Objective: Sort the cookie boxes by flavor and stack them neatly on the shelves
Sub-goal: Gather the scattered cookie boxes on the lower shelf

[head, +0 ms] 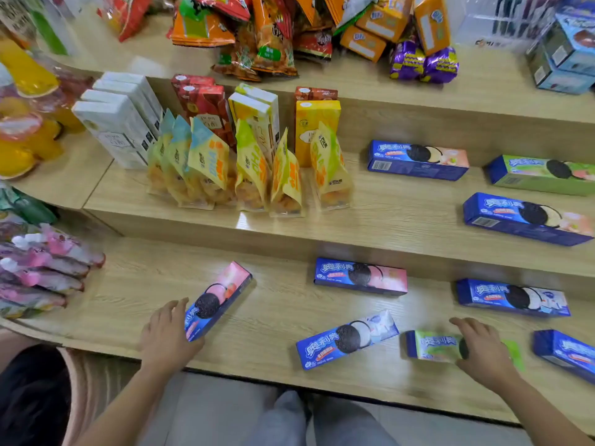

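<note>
While both arms reach over the front edge of the lowest shelf point(273, 320), left hand point(167, 338) cupped round the near end of a pink strawberry cookie box point(219, 299), fingers curled along its left side, box angled up and away toward the shelf's middle. Right hand point(483, 349) laid flat on top of a green cookie box point(433, 346) near the front edge, fingers spread loosely over it; pretty blurry, so can't tell if actually gripping or just resting.

Lying between the two hands, close to the front edge, tilted: a blue-and-white cookie box point(347, 339). Further back on the same shelf, near the rear edge: a second pink box point(360, 276) and, off to the right, another blue-and-white box point(513, 297). Cut off at the right edge of the shelf: one more blue box point(565, 352).

Up on the middle shelf point(386, 207), right half: a peach-ended box point(418, 160) at the back, a green box point(544, 174) further right, a second peach-ended box point(528, 218) nearer the front edge. Left half crowded with yellow snack pouches point(251, 169) standing in front of tall upright cartons point(119, 123).
</note>
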`<action>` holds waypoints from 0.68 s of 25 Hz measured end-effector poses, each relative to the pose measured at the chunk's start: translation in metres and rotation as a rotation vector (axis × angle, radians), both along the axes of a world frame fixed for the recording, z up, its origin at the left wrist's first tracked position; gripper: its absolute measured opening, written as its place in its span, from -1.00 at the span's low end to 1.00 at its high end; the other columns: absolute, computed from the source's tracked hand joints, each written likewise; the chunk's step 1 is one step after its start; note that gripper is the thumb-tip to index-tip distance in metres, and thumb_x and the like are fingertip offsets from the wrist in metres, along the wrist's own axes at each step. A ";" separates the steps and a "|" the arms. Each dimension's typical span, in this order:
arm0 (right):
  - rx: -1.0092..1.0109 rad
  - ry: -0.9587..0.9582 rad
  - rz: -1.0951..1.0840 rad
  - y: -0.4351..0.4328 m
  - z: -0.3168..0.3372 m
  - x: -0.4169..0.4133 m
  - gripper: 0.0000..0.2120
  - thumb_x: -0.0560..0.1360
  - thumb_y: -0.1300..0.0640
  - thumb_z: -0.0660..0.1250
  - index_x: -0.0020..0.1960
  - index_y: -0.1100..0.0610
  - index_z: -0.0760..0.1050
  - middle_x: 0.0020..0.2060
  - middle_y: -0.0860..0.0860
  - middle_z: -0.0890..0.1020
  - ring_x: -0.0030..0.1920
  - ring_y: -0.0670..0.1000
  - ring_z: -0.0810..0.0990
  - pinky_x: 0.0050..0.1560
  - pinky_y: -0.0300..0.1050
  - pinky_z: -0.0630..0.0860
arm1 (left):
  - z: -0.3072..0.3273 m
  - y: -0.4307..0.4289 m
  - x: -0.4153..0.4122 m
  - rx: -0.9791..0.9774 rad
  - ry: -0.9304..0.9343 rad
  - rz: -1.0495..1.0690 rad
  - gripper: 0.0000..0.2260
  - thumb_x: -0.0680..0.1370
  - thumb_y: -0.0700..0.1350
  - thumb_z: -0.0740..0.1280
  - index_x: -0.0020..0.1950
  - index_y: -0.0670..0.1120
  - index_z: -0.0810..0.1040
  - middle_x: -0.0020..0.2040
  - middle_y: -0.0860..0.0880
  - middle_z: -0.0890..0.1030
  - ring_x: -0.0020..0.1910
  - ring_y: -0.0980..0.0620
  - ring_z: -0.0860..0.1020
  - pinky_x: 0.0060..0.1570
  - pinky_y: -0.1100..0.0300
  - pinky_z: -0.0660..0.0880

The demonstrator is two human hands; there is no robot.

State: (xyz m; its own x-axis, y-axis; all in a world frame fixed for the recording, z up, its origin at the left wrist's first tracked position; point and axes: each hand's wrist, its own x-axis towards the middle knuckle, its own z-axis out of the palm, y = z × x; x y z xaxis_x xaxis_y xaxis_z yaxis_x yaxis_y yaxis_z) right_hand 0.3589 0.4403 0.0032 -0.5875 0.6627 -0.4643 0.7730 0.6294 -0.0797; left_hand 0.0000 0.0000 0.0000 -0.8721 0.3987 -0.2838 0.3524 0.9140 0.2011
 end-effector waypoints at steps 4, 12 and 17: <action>0.038 -0.231 -0.054 0.005 -0.005 0.005 -0.24 0.24 0.24 0.41 0.36 -0.03 0.21 0.36 0.03 0.31 0.32 0.17 0.22 0.17 0.14 0.35 | -0.010 0.008 -0.002 -0.005 -0.102 0.093 -0.35 0.19 -0.11 0.46 0.25 -0.07 0.36 0.13 -0.15 0.52 0.10 -0.22 0.46 -0.01 -0.09 0.42; 0.130 -0.115 -0.114 0.003 -0.024 0.010 -0.40 0.20 0.33 0.44 0.20 0.07 0.44 0.15 0.12 0.56 0.19 0.26 0.34 0.12 0.19 0.30 | -0.017 0.006 -0.004 0.102 -0.106 0.153 -0.43 0.25 -0.21 0.48 0.22 -0.18 0.40 0.10 -0.23 0.51 0.07 -0.28 0.45 -0.02 -0.11 0.45; 0.135 -0.052 -0.111 -0.014 -0.018 0.012 -0.42 0.08 0.25 0.52 0.09 0.06 0.52 -0.02 0.12 0.64 0.06 0.27 0.46 0.06 0.15 0.31 | -0.015 0.008 0.000 0.154 -0.121 0.199 -0.42 0.20 -0.19 0.51 0.19 -0.16 0.43 0.07 -0.20 0.54 0.02 -0.24 0.48 -0.06 -0.09 0.47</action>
State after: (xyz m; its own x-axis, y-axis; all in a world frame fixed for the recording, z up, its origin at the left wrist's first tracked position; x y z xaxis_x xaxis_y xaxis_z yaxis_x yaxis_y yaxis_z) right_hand 0.3707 0.4258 -0.0152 -0.4847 0.7804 -0.3950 0.8392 0.5423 0.0416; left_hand 0.0002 0.0084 -0.0152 -0.9011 0.2697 -0.3395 0.1344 0.9182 0.3727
